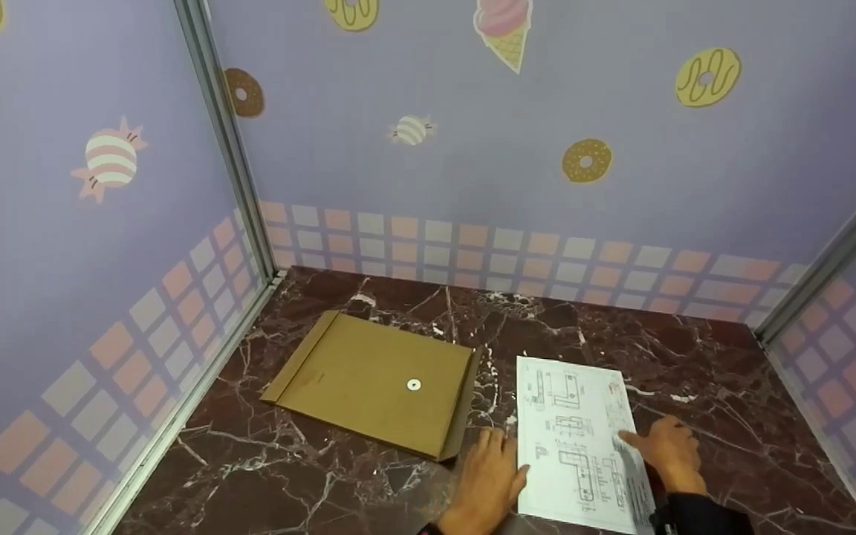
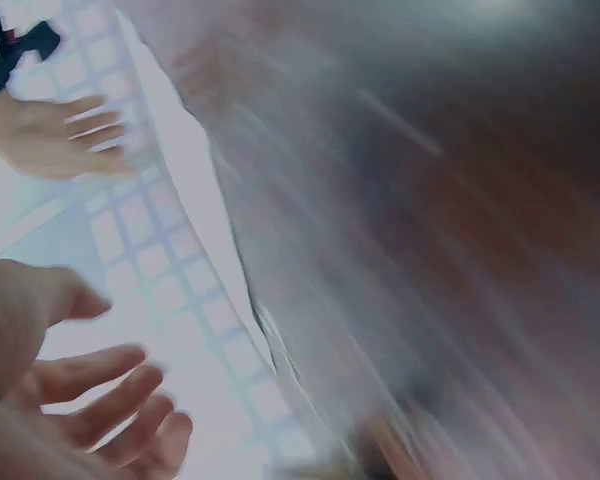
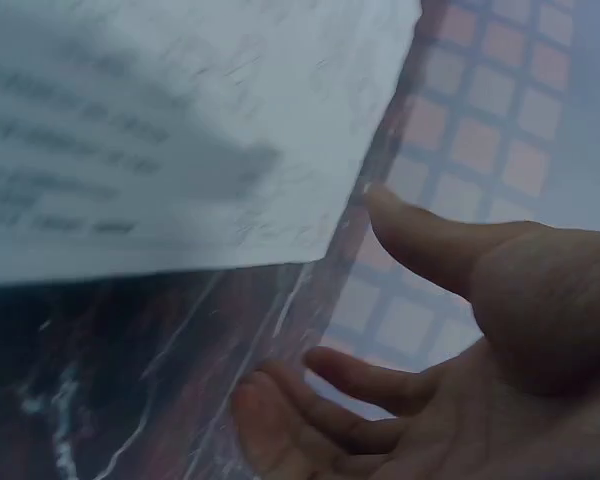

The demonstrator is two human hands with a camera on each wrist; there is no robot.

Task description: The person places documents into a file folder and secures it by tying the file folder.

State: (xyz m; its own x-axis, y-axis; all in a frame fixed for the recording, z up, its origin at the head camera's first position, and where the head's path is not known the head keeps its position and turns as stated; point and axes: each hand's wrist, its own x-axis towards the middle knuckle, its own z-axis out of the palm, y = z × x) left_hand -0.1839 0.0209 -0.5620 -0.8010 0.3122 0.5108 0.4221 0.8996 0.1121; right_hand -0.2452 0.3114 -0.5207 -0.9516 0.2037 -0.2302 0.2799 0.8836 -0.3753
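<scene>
Blurred hands [image 2: 70, 400], fingers [image 2: 95, 370] spread, beside dark marble table [image 2: 460, 250]

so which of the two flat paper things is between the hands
The white sheet of printed technical drawings, flanked by the left hand and right hand; the brown kraft envelope lies further left.

We see the sheet [image 1: 580, 438] lying on the counter [image 1: 725, 446], with the envelope [image 1: 376, 390] just left of the sheet, our left hand [image 1: 489, 475] at the sheet's left edge and our right hand [image 1: 669, 453] on its right part.

Staged recording booth, candy-and-doughnut printed wall panels [image 1: 472, 148], metal corner posts [image 1: 224, 141], dark red marble tabletop [image 1: 695, 349]
</scene>
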